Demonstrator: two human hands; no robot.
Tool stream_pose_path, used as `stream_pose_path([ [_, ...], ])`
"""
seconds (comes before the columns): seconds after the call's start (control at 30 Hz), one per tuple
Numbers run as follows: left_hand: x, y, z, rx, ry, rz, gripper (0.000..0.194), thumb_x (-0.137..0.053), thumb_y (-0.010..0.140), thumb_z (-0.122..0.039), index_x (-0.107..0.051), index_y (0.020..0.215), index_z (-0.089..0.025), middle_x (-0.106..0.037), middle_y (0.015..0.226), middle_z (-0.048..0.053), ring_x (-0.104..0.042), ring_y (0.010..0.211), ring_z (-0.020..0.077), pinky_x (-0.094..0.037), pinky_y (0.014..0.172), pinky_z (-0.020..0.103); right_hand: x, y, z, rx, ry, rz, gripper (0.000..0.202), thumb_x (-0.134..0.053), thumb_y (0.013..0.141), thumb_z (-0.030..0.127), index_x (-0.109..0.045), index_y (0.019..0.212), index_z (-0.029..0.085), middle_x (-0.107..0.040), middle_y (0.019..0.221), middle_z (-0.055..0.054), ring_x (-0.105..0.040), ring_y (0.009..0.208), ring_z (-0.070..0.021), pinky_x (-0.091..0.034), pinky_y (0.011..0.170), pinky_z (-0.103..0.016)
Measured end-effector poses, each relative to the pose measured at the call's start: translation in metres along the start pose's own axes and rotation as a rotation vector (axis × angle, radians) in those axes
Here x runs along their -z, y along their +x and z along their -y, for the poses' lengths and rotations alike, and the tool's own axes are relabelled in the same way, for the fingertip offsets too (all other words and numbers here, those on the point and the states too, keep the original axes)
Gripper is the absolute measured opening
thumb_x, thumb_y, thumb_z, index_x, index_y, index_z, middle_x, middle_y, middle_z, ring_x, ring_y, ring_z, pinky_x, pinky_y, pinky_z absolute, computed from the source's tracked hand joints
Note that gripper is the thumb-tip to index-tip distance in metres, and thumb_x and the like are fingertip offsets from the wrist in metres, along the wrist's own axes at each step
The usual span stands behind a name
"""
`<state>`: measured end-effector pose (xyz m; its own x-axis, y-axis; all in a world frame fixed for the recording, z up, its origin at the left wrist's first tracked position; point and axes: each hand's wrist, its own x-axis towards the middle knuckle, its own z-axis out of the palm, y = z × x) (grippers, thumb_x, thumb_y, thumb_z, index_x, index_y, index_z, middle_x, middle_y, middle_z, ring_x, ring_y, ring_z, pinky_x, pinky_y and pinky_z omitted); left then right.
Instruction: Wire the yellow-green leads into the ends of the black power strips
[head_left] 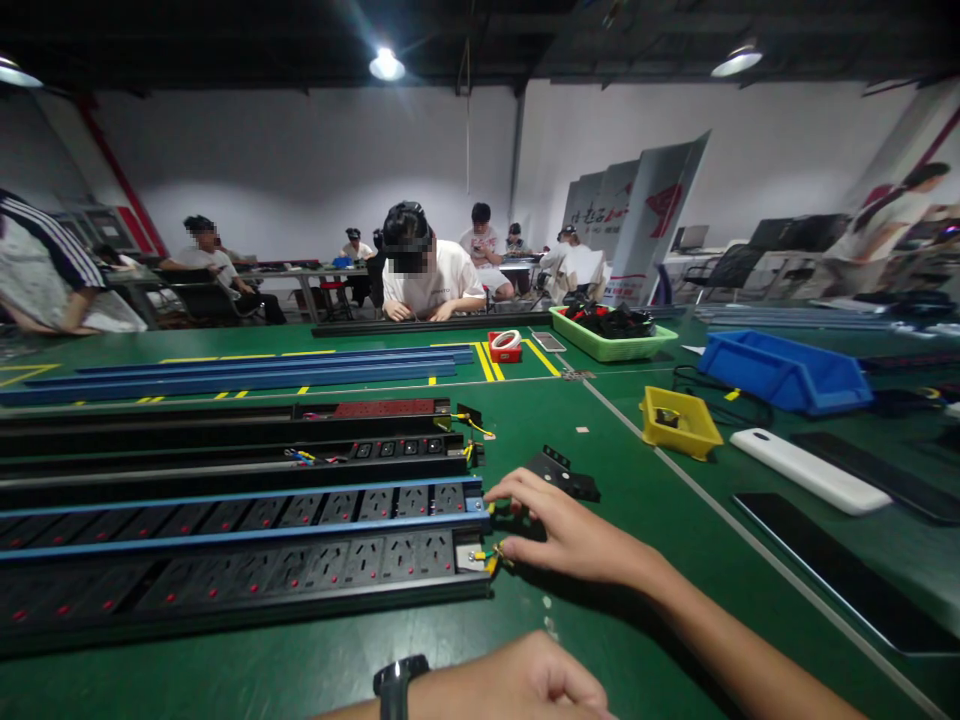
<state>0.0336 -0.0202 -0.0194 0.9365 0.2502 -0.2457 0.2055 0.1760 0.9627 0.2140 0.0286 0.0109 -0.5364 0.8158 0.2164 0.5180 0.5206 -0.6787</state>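
Note:
My right hand (574, 530) reaches to the end of the power strips, with thumb and fingers spread. Its index fingertip is at the end of the blue-edged power strip (345, 512), and the thumb is beside the yellow-green wire (486, 555) of the nearest black power strip (315, 570). At the bottom edge, my left hand (525, 675) is curled, a dark watch (401, 680) on its wrist. What it holds, if anything, is hidden. Behind lie a black strip with several sockets (397, 447) and one with a dark red section (394, 408).
Beyond the strips lie blue rails (300, 372) and a red box (505, 350) with white tape. On the right are a green basket (611, 345), yellow bin (681, 430), blue bin (787, 375), white device (810, 470) and phone (847, 570). A person (427, 270) sits opposite.

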Motion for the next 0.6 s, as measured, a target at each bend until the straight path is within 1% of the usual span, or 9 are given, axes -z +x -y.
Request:
stream_pose_path([
  [0.07, 0.000, 0.001, 0.001, -0.001, 0.000, -0.001, 0.078, -0.065, 0.064, -0.092, -0.045, 0.054, -0.017, -0.031, 0.052, -0.008, -0.028, 0.054, 0.0053, -0.018, 0.050, 0.025, -0.003, 0.001, -0.007, 0.006, -0.068, -0.096, 0.034, -0.056, 0.095, 0.015, -0.063, 0.127, 0.023, -0.063, 0.124, -0.008, -0.059, 0.116, -0.0229, -0.046, 0.103, -0.038],
  [0.1, 0.000, 0.001, 0.002, 0.001, 0.001, 0.001, 0.078, -0.065, 0.063, -0.092, -0.046, 0.054, -0.017, -0.032, 0.052, -0.008, -0.028, 0.054, 0.0054, -0.019, 0.051, 0.025, -0.005, 0.002, -0.011, 0.014, -0.108, -0.126, 0.032, -0.052, 0.097, 0.013, -0.064, 0.125, 0.022, -0.064, 0.123, -0.009, -0.059, 0.116, -0.0235, -0.046, 0.104, -0.040],
  [0.13, -0.001, 0.002, 0.002, 0.006, 0.002, 0.002, 0.078, -0.065, 0.062, -0.093, -0.047, 0.056, -0.017, -0.033, 0.053, -0.008, -0.028, 0.055, 0.0055, -0.019, 0.051, 0.024, -0.007, 0.003, -0.015, 0.020, -0.144, -0.144, 0.031, -0.051, 0.098, 0.014, -0.064, 0.126, 0.022, -0.065, 0.122, -0.009, -0.059, 0.115, -0.0243, -0.046, 0.103, -0.041],
  [0.2, -0.001, 0.002, 0.003, 0.017, 0.003, 0.006, 0.078, -0.065, 0.061, -0.094, -0.049, 0.057, -0.017, -0.034, 0.053, -0.008, -0.029, 0.055, 0.0058, -0.020, 0.051, 0.024, -0.013, 0.006, -0.023, 0.013, -0.183, -0.167, 0.028, -0.054, 0.102, 0.021, -0.064, 0.127, 0.022, -0.068, 0.120, -0.010, -0.060, 0.113, -0.0254, -0.047, 0.101, -0.042],
  [0.23, -0.001, 0.002, 0.003, 0.020, 0.005, 0.004, 0.078, -0.065, 0.061, -0.094, -0.049, 0.057, -0.017, -0.034, 0.053, -0.008, -0.029, 0.055, 0.0058, -0.020, 0.051, 0.024, -0.016, 0.007, -0.025, -0.003, -0.188, -0.184, 0.025, -0.055, 0.103, 0.025, -0.065, 0.125, 0.021, -0.069, 0.118, -0.010, -0.061, 0.111, -0.0257, -0.048, 0.099, -0.042],
  [0.3, -0.001, 0.002, 0.002, 0.021, 0.007, 0.000, 0.078, -0.066, 0.062, -0.092, -0.047, 0.055, -0.017, -0.033, 0.052, -0.008, -0.028, 0.054, 0.0058, -0.020, 0.051, 0.025, -0.023, 0.012, -0.029, -0.038, -0.191, -0.225, 0.018, -0.056, 0.103, 0.027, -0.068, 0.115, 0.020, -0.071, 0.111, -0.010, -0.063, 0.106, -0.0254, -0.049, 0.095, -0.041],
  [0.4, 0.000, 0.002, 0.002, 0.018, 0.004, 0.007, 0.078, -0.067, 0.063, -0.091, -0.045, 0.054, -0.018, -0.031, 0.052, -0.008, -0.027, 0.054, 0.0057, -0.018, 0.050, 0.026, -0.028, 0.022, -0.032, -0.046, -0.220, -0.260, 0.009, -0.060, 0.099, 0.022, -0.069, 0.100, 0.020, -0.070, 0.100, -0.008, -0.063, 0.100, -0.0245, -0.049, 0.090, -0.039],
  [0.5, 0.002, 0.002, 0.004, 0.012, -0.007, 0.019, 0.078, -0.066, 0.062, -0.092, -0.046, 0.056, -0.017, -0.034, 0.053, -0.008, -0.028, 0.054, 0.0058, -0.019, 0.051, 0.025, -0.029, 0.032, -0.030, -0.038, -0.227, -0.272, 0.007, -0.064, 0.092, 0.015, -0.069, 0.092, 0.020, -0.069, 0.094, -0.006, -0.063, 0.094, -0.0231, -0.048, 0.085, -0.036],
  [0.6, 0.004, 0.002, 0.006, -0.013, -0.008, 0.033, 0.078, -0.063, 0.063, -0.094, -0.049, 0.059, -0.017, -0.036, 0.053, -0.008, -0.029, 0.056, 0.0060, -0.021, 0.054, 0.025, -0.027, 0.041, -0.026, -0.041, -0.166, -0.270, 0.006, -0.067, 0.089, 0.016, -0.070, 0.087, 0.020, -0.070, 0.089, -0.005, -0.063, 0.091, -0.0224, -0.046, 0.083, -0.035],
])
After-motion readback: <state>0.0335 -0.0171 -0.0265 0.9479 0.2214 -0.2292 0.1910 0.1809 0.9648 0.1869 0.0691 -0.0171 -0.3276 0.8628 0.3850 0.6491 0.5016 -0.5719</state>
